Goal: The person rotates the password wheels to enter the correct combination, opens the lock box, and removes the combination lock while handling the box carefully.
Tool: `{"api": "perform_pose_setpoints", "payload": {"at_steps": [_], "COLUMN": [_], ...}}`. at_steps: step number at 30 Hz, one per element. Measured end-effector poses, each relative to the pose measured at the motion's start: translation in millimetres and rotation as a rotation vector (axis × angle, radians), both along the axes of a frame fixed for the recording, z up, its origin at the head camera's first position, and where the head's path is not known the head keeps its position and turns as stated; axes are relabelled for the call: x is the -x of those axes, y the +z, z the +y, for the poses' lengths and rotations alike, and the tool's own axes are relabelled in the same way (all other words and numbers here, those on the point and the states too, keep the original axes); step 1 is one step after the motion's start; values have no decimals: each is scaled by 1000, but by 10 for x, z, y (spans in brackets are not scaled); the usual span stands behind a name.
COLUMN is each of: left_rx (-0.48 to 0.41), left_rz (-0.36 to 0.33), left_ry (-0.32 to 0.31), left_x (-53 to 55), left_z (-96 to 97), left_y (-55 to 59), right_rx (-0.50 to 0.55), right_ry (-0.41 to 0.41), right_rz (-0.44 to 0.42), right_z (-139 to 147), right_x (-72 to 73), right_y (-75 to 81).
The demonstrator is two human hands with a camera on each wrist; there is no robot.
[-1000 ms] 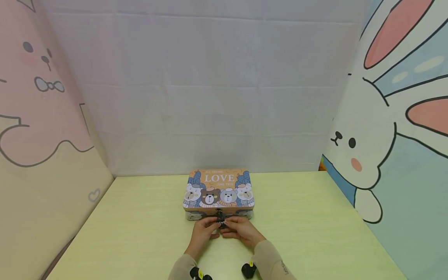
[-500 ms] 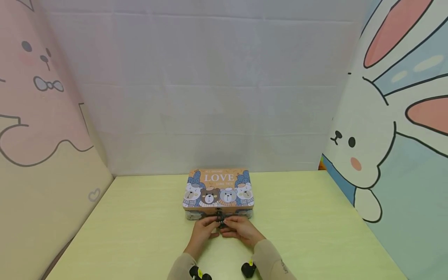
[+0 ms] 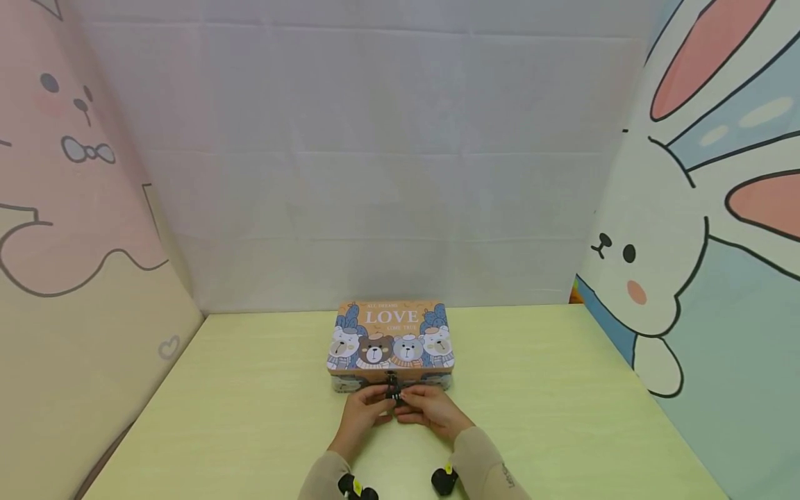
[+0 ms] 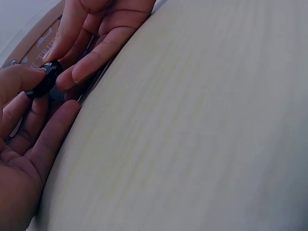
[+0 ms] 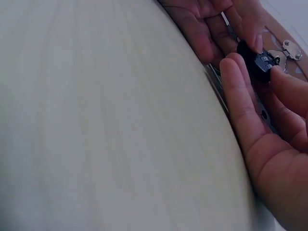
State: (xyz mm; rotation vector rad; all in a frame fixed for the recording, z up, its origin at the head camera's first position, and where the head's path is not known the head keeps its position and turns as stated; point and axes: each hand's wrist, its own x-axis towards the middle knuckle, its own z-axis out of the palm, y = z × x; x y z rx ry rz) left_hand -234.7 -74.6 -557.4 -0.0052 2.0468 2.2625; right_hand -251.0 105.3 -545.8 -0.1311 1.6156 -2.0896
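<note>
A small black combination padlock (image 3: pixel 394 395) with number dials hangs at the front clasp (image 5: pixel 290 50) of a tin box (image 3: pixel 390 354). From its left side, my left hand (image 3: pixel 359 419) pinches the padlock, thumb near the dials. Opposite it, my right hand (image 3: pixel 435 412) grips the other side between thumb and fingers. In the right wrist view, the padlock's dial face (image 5: pixel 264 62) shows between both thumbs. The tin's lid is down, printed with bears and the word LOVE. Fingers of both hands hide part of the tin's lower front.
The tin stands on a pale yellow-green table (image 3: pixel 250 417), near its back edge. Behind rises a white cloth backdrop (image 3: pixel 387 173). Cartoon-printed panels flank the table, a pink one (image 3: pixel 69 208) on the left and a rabbit (image 3: pixel 675 278) on the right.
Both hands keep nearly the same pose around the padlock. Only the left thumb and the padlock's dial face have shifted very slightly; the tin has stayed in place.
</note>
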Motion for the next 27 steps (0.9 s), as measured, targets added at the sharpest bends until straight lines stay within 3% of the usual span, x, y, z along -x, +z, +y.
{"api": "perform_pose_setpoints", "payload": {"at_steps": [11, 27], "left_rx": [15, 74], "left_rz": [42, 20], "left_ry": [-9, 1], "left_x": [-4, 21], "left_z": [6, 20], "left_y": [0, -9], "right_rx": [0, 9], "right_ry": [11, 6], "right_rz": [1, 2], "right_z": [10, 4], "right_x": [14, 19], "right_y": [-5, -19]}}
